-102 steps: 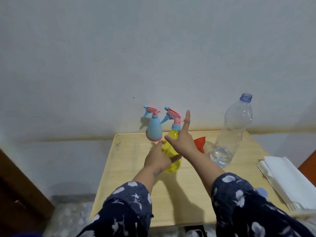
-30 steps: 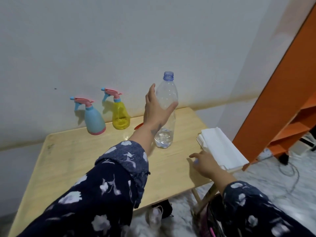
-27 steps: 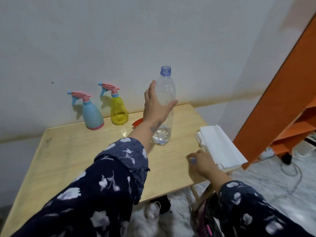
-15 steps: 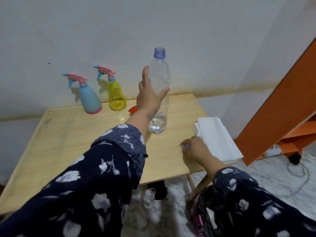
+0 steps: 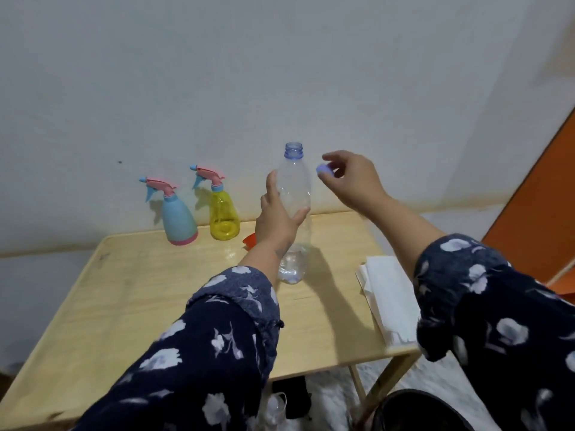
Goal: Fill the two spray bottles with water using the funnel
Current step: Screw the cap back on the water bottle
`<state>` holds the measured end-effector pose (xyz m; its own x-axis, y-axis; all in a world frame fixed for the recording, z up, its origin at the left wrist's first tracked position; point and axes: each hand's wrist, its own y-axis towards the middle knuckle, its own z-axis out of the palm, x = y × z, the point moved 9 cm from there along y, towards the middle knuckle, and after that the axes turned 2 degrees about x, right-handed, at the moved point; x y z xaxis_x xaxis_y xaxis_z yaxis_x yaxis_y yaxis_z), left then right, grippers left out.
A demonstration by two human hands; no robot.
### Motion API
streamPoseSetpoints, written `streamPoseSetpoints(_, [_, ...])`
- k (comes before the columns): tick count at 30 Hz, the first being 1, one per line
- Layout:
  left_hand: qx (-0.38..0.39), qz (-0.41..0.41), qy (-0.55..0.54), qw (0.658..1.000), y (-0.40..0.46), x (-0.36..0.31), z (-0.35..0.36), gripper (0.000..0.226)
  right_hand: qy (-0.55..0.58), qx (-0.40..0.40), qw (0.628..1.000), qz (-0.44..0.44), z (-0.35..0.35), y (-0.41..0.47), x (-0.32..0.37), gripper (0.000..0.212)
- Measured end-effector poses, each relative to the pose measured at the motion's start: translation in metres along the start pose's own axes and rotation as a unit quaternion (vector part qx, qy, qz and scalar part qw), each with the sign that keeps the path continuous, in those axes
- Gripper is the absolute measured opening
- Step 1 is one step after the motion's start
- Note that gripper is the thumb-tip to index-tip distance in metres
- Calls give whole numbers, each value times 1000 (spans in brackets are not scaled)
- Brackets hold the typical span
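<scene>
Head view, taken from near to far: two dark-blue sleeves with a pale flower print fill the foreground, and beyond them the left hand is curled round the middle of a tall clear plastic water bottle, which is held upright on the surface. Only a little water is seen at the bottle's bottom. The right hand is raised beside the bottle's bare neck, and a small pale-purple screw cap is pinched between its thumb and fingertips, just apart from the mouth.

The step in hand is judged to be the closing of the water bottle, which would suggest that pouring is over; whether the spray bottles are full cannot be told. The cap must next be centred over the threaded mouth and turned while the bottle is kept steady.

Behind the left wrist an edge of the red plastic funnel is seen lying on the surface. Further back, near the wall, stand the yellow translucent spray bottle and, just beside it to the left, the light-blue spray bottle, both with pink trigger heads fitted.

The surface is a light wooden folding table. A stack of white folded paper towels lies at its right edge. A plain white wall is seen behind, an orange panel at the right, and pale flooring below.
</scene>
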<state>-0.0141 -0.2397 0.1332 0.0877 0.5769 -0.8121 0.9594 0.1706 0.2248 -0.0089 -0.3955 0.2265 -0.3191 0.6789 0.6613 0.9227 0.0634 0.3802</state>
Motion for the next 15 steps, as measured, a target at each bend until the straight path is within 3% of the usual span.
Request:
streamPoseSetpoints(3, [-5,-4,2,1000,0,3,0,91,12,7,999,-51,-2,20,37,32])
streamPoseSetpoints(9, [-5,-15,-1,1000,3,5,0,94,-101,84,985,-107,16,41,68,35])
streamPoseSetpoints(15, [2,-18,-4,1000,4,7,1,93,-216,186,949,-137,23,51,87,32])
